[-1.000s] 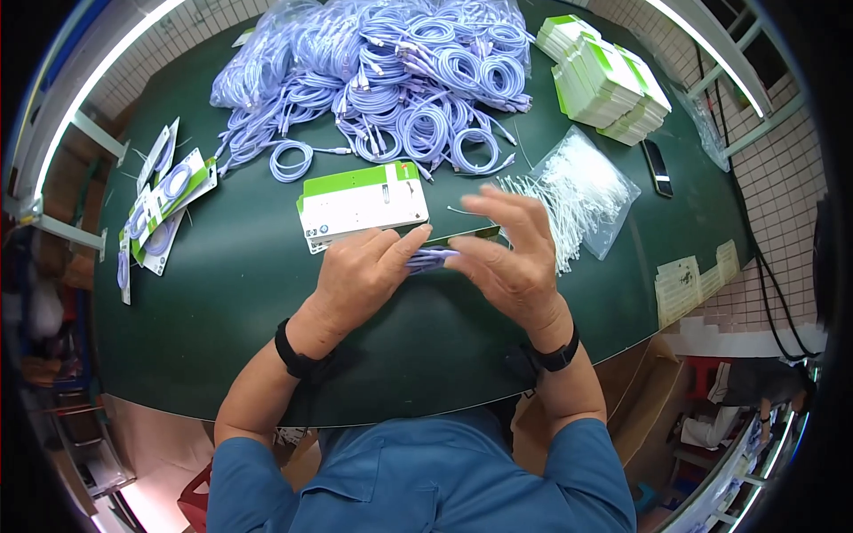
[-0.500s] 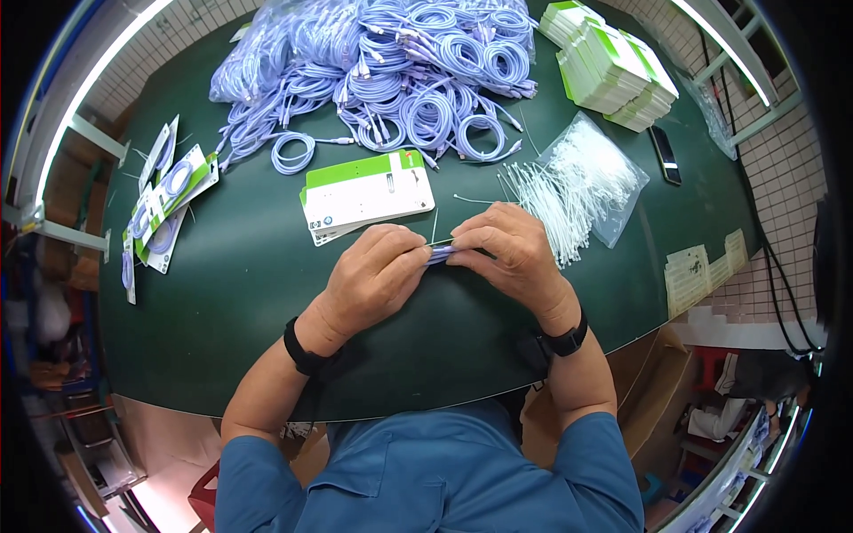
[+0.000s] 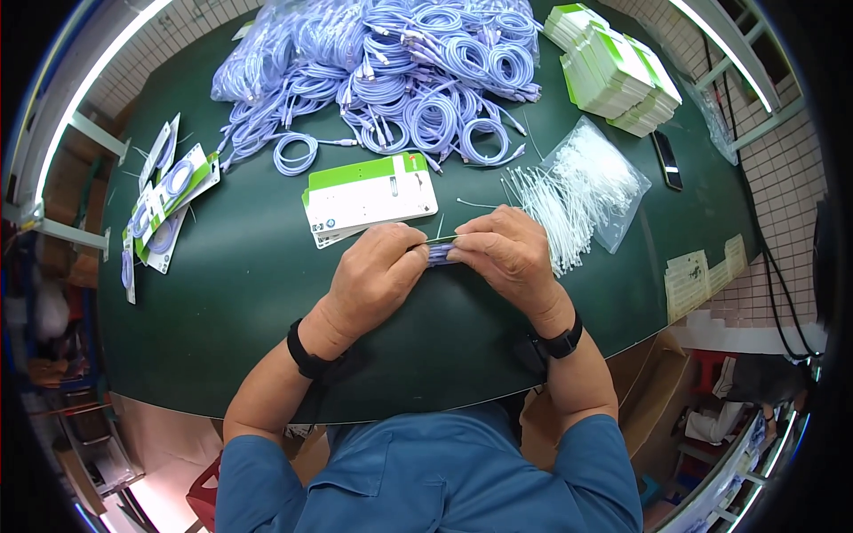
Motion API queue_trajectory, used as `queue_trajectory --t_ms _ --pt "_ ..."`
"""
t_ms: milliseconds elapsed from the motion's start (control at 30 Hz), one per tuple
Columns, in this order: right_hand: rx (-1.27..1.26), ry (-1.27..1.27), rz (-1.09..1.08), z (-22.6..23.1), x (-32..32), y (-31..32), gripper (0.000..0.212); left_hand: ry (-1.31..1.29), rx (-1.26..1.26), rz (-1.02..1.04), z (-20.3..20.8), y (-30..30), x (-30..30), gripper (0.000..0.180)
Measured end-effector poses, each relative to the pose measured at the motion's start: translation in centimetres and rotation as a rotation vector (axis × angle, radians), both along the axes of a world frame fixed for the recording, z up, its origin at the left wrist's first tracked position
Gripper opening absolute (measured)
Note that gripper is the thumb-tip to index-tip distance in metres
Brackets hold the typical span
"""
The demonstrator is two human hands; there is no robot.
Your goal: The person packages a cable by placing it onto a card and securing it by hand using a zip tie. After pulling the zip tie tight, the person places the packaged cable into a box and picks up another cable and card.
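Note:
Between my two hands, above the near middle of the table, is a coiled lilac cable (image 3: 439, 255) against a backing card (image 3: 442, 239) seen almost edge-on. My left hand (image 3: 378, 271) pinches its left end, and my right hand (image 3: 508, 253) pinches the right end with thumb and fingers. A thin white cable tie (image 3: 441, 224) sticks up behind the card; its lower part is hidden. Just beyond my left hand lie several white and green cards (image 3: 369, 202). Loose white cable ties (image 3: 555, 222) spill from a clear bag (image 3: 626, 200) beyond my right hand.
A large heap of coiled lilac cables (image 3: 435, 120) covers the far middle of the dark green table (image 3: 222, 329). Cards with cables attached (image 3: 178, 182) lie at the left. Stacked cards (image 3: 613, 71), a phone (image 3: 666, 160) and taped paper sheets (image 3: 689, 277) are on the right.
The card and cable have tilted slightly, with a little more of the cable showing between my fingers. My hands keep their pinch and have shifted only slightly.

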State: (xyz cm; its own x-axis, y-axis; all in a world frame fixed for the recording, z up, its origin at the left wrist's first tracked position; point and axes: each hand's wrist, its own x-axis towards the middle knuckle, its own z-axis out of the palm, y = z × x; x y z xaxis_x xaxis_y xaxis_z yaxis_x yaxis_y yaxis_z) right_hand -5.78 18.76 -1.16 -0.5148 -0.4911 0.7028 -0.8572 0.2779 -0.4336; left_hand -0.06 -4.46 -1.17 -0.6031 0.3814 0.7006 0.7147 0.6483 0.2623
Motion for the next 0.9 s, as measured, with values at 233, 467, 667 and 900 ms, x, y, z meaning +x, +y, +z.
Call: queue_trajectory --t_ms 233,467,667,900 --pt "-0.025 -0.003 -0.029 -0.2 0.2 -0.3 0.024 0.027 0.002 0.017 0.1 0.2 -0.2 0.021" --pt "-0.026 -0.006 -0.069 0.1 0.5 -0.6 0.018 0.063 0.025 0.062 -0.5 0.5 -0.6 0.021" --pt "0.045 0.038 -0.084 0.6 0.9 -0.9 0.033 0.067 0.075 0.072 -0.9 0.3 -0.5 0.02" --pt "0.184 0.151 -0.307 -0.2 1.8 -3.0 0.041 0.061 0.091 0.066 -0.7 0.5 -0.6 0.02"
